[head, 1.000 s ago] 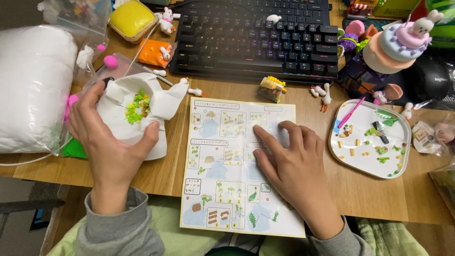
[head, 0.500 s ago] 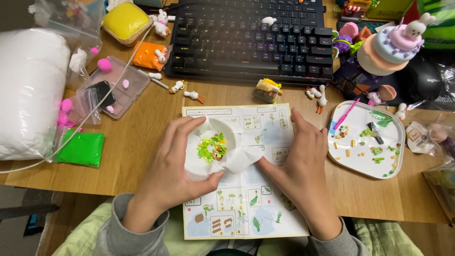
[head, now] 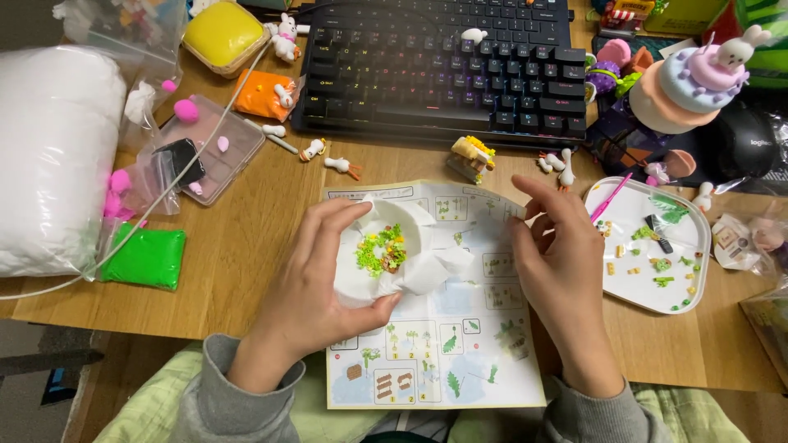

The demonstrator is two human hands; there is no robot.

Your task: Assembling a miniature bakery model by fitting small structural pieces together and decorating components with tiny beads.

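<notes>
Left grip: left hand (head: 316, 283) curls around a crumpled white paper tissue (head: 410, 262), thumb under its near edge and fingers over its far edge, so it holds the tissue closed in.
Right grip: right hand (head: 562, 262) lies open and flat, fingers spread, holding nothing; its fingertips (head: 525, 215) rest just beside the tissue's right fold.
Tissue load: small cluster of green, yellow and brown toy building bits (head: 380, 248) sits in the tissue's hollow.
Support: both hands and the tissue rest on a printed paper instruction sheet (head: 447, 344), which overhangs the near edge of the wooden desk (head: 246, 246).
Right side: white rounded plastic tray (head: 652, 283) with scattered small pieces lies near the desk's right edge, just beside the right hand.
Far edge: black keyboard (head: 443, 66) runs along the back of the desk; a small yellow and brown block model (head: 472, 157) stands just before it.
Left side: green clay in a clear bag (head: 148, 256) lies near the near left corner, beside a large white stuffed bag (head: 49, 156).
</notes>
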